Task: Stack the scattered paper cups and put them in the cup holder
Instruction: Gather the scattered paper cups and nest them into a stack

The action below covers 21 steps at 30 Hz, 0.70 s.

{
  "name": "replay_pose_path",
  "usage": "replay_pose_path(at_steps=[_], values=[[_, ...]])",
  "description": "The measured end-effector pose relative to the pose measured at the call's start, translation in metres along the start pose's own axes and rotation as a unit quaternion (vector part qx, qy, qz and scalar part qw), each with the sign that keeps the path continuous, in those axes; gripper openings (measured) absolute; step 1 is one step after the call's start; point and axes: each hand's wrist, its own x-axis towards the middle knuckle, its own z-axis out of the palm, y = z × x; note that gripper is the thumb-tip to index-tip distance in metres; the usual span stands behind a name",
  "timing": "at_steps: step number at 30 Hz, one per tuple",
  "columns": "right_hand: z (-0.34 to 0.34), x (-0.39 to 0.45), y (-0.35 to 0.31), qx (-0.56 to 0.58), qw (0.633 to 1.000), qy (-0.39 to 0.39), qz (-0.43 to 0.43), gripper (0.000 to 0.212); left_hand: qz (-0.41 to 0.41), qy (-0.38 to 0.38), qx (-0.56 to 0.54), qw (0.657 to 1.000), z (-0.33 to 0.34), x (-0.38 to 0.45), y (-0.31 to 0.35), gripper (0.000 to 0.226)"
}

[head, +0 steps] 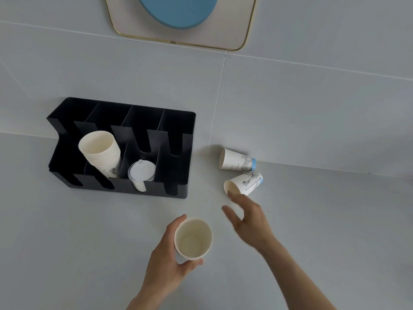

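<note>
My left hand point(166, 260) grips a white paper cup point(193, 239) upright, mouth up, low in the middle of the view. My right hand point(248, 218) is open with fingers spread, its fingertips just short of the rim of a paper cup point(244, 183) lying on its side. A second cup point(237, 159) lies on its side behind that one, against the wall. The black cup holder point(185, 153) stands at the left with a stack of paper cups point(100, 151) leaning in one slot.
A stack of clear plastic lids point(140, 174) sits in the holder's front middle slot. The grey counter meets a tiled wall point(290, 108) right behind the holder and the lying cups. A gold-rimmed frame with a blue shape point(178, 23) hangs above.
</note>
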Motion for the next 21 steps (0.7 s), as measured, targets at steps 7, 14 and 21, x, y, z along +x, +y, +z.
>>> replay_pose_path(at_steps=[7,14,21], values=[[-0.011,0.058,0.044,-0.269,0.959,-0.091,-0.013,0.084,0.010,-0.004,0.002,1.000,-0.002,0.002,-0.001,0.106],[0.006,0.072,0.059,-0.376,0.918,-0.112,-0.062,0.112,0.010,-0.010,0.003,1.000,-0.002,0.002,-0.002,0.104],[0.021,0.065,0.070,-0.443,0.881,-0.086,-0.141,0.108,0.007,-0.013,0.007,1.000,-0.001,0.003,-0.002,0.105]])
